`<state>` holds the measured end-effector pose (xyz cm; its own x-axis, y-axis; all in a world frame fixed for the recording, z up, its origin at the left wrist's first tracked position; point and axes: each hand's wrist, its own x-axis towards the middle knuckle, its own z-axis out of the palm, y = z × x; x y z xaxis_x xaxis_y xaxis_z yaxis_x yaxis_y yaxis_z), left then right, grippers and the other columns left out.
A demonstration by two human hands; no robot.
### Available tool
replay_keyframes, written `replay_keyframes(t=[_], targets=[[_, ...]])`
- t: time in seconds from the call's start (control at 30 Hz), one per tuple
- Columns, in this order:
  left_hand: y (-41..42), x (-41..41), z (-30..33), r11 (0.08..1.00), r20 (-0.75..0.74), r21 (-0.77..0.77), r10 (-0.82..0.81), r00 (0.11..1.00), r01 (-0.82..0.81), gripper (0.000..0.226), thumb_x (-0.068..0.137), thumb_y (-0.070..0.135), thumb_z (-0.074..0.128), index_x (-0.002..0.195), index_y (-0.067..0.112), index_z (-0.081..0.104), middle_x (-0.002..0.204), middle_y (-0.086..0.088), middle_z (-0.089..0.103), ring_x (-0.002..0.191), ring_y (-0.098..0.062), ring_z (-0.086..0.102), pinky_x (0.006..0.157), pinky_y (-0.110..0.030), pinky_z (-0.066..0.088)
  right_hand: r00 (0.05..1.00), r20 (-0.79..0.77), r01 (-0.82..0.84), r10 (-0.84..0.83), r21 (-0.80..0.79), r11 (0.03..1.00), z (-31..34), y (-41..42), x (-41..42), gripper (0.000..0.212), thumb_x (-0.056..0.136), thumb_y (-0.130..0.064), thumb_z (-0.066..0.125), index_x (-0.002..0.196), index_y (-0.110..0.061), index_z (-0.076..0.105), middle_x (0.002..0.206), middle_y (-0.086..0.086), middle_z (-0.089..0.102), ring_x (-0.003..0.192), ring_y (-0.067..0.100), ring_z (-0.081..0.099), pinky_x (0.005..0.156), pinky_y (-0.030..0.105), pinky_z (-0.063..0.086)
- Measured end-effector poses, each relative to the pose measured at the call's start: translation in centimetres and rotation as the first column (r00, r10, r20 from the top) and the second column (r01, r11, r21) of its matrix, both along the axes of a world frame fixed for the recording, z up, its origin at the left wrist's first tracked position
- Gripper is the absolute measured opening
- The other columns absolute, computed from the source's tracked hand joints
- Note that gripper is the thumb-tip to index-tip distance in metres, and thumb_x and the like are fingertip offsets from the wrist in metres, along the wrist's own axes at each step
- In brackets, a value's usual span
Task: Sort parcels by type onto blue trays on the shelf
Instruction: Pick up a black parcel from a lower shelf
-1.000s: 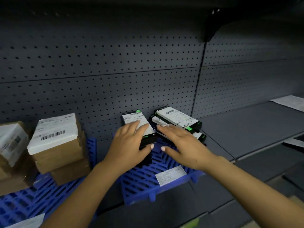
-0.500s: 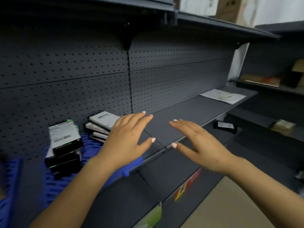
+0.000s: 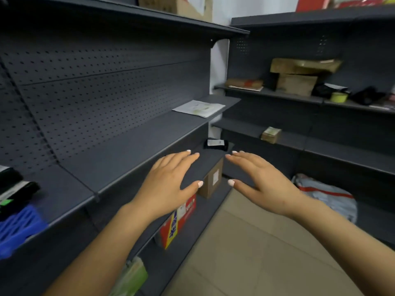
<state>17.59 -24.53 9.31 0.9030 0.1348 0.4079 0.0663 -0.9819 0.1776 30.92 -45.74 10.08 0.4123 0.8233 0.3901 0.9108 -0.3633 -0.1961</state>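
Observation:
My left hand (image 3: 168, 184) and my right hand (image 3: 263, 180) hover in the air side by side, palms down, fingers straight, holding nothing. Beyond their fingertips a small black parcel with a white label (image 3: 215, 144) lies on a lower shelf. Under the hands a brown cardboard box (image 3: 212, 180) stands on a lower shelf. At the far left edge a blue tray (image 3: 19, 227) carries black parcels (image 3: 15, 191), partly cut off by the frame.
A white flat mailer (image 3: 198, 107) lies on the dark shelf (image 3: 128, 146). A red and yellow package (image 3: 177, 223) and a green packet (image 3: 132, 276) sit low. The right shelving holds cardboard boxes (image 3: 297, 75), a small box (image 3: 271, 134), yellow tape (image 3: 338, 96) and a grey bag (image 3: 329, 195).
My view has swung right, away from the blue tray and its black parcels. Both hands left the parcels there and now hover empty over the lower shelves.

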Motion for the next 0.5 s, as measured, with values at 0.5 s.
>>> replay_keyframes(t=[0.5], targets=[[-5.2, 23.6, -5.1, 0.976, -0.087, -0.047, -0.214, 0.973, 0.211, 0.073, 0.082, 0.066, 0.032, 0.146, 0.029, 0.030, 0.150, 0.008, 0.032, 0.137, -0.013, 0.029, 0.113, -0.033, 0.022, 0.963, -0.037, 0.263, -0.266, -0.063, 0.963, -4.0, -7.7, 18.1, 0.058, 0.094, -0.046, 0.046, 0.147, -0.030, 0.026, 0.153, -0.004, 0.027, 0.142, 0.011, 0.018, 0.110, 0.022, 0.012]])
